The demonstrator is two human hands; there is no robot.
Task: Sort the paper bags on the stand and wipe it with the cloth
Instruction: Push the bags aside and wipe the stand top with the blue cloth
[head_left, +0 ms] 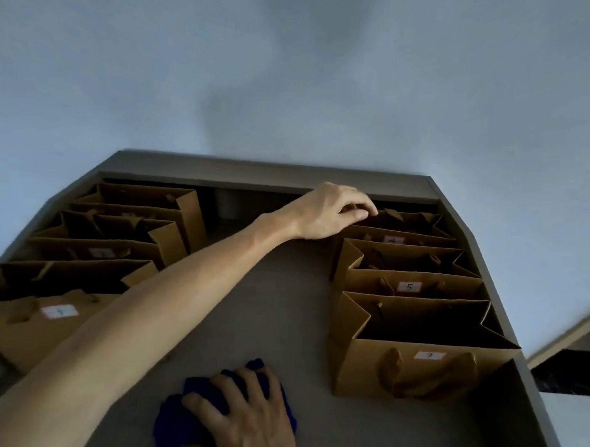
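Observation:
Brown paper bags with small white number labels stand in two rows on the grey stand point(278, 289). The left row point(95, 249) holds several bags. In the right row a bag labelled 7 point(419, 371) is nearest, a bag labelled 5 point(408, 277) sits behind it, and a far bag point(407, 224) stands at the back. My left hand point(331, 211) reaches across to that far bag and pinches its top edge. My right hand point(247, 412) lies spread on a crumpled blue cloth point(179, 420) at the front of the stand.
A raised back ledge point(272, 175) borders the stand against a pale wall. A small grey cylinder point(227, 204) stands at the back between the rows. The stand's right edge point(517, 331) drops off beside the bags, with a dark object point(566, 373) beyond it.

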